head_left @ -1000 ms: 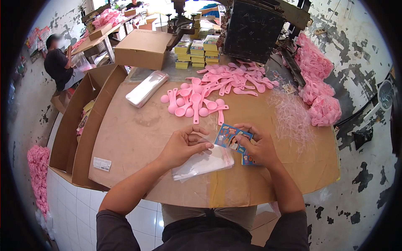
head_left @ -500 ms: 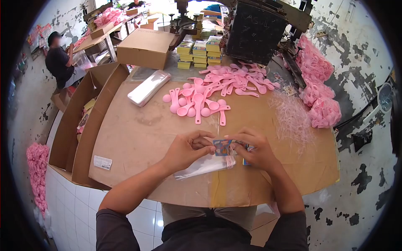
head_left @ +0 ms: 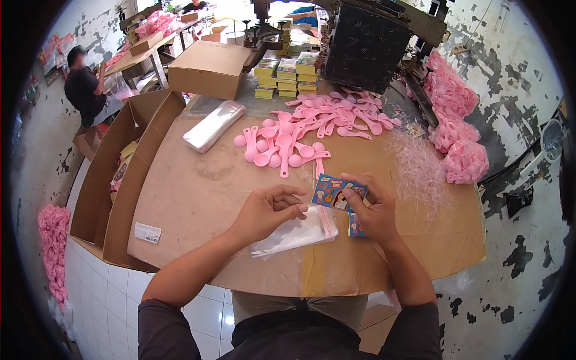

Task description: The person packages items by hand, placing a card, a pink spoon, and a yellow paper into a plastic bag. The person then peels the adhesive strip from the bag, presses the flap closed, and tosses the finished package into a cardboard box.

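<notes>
A blue printed card [head_left: 329, 191] with small colourful pictures is pinched between the thumb and fingers of my right hand [head_left: 375, 207], tilted above the table. To its left, my left hand [head_left: 273, 210] has loosely curled fingers apart from the thumb, with nothing visible between them. Beneath the hands lie clear plastic bags [head_left: 294, 239] with a pinkish strip at one end. Partly under my right hand is another blue printed card [head_left: 355, 225], lying on the cardboard surface. Beyond the hands spreads a heap of pink plastic measuring spoons [head_left: 284, 147].
A bundle of clear bags [head_left: 213, 127] lies left of the spoons. Stacks of cards [head_left: 287, 73] stand at the back beside a black box [head_left: 366, 45]. An open carton [head_left: 120, 186] is at left, with plastic shreds [head_left: 420, 168] at right. Another person [head_left: 84, 87] sits far left.
The card in my right hand has turned its printed face into view and moved slightly up and right. My left hand has come away from it, its fingers staying near the same spot.
</notes>
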`<state>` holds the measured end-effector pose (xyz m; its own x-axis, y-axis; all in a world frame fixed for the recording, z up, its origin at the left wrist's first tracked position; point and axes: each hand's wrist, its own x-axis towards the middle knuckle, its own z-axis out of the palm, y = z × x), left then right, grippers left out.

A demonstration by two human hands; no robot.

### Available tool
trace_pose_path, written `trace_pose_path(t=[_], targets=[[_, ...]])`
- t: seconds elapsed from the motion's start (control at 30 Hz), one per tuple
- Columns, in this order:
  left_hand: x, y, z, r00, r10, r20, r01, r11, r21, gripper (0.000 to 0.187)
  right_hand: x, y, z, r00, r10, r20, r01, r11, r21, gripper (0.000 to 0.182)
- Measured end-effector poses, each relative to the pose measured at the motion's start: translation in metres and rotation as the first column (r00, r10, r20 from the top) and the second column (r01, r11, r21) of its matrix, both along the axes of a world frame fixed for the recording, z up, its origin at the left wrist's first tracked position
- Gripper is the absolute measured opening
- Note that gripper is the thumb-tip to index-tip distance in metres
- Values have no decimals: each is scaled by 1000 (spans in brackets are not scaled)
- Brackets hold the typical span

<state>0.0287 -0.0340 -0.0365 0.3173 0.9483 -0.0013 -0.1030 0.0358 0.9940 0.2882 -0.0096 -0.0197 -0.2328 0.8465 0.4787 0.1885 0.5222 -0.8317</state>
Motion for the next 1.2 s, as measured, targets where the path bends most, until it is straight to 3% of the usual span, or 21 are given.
trace_pose_path(t=[0.07, 0.17, 0.37, 0.53, 0.57, 0.67, 0.77, 0.87, 0.97, 1.07, 1.2], targets=[[0, -1, -1, 1000, 3, 12, -3, 1000, -4, 36, -2, -2, 2, 999, 7, -44, -8, 1000, -18, 27], [1, 0, -3, 1000, 2, 27, -2, 1000, 8, 34, 0, -2, 0, 999, 25, 48, -25, 1000, 8, 27], [2, -4, 2, 997, 9, -81, -3, 997, 78, 34, -2, -5, 18, 930, 116, 350, -157, 983, 92, 27], [3, -7, -3, 980, -61, -191, 117, 948, 297, 42, -17, -6, 3, 935, 251, 251, -261, 965, 9, 30], [5, -8, -1, 988, -45, -150, 85, 960, 268, 46, -20, -8, 0, 945, 252, 211, -261, 965, 17, 31], [6, -10, 6, 997, 18, -71, -4, 981, 192, 55, -19, -10, -1, 994, 107, 5, -102, 962, -254, 32], [4, -8, 9, 996, 68, -53, -60, 988, 141, 56, -9, -8, 1, 980, 164, 109, -139, 968, -207, 30], [2, -9, 8, 997, 56, -50, -50, 992, 112, 50, -19, -17, 19, 885, 323, 335, -296, 946, -130, 28], [0, -5, 0, 997, 66, -51, -59, 991, 121, 43, -3, 17, 11, 819, 350, 455, -350, 933, -88, 30], [-3, 0, -2, 997, 72, 16, -73, 996, 47, 39, -6, 54, 4, 765, -20, 644, -250, 912, 326, 32], [-6, 2, -3, 1000, 5, 13, -5, 999, -41, 35, -10, 93, -15, 626, -83, 776, -419, 803, 423, 32]])
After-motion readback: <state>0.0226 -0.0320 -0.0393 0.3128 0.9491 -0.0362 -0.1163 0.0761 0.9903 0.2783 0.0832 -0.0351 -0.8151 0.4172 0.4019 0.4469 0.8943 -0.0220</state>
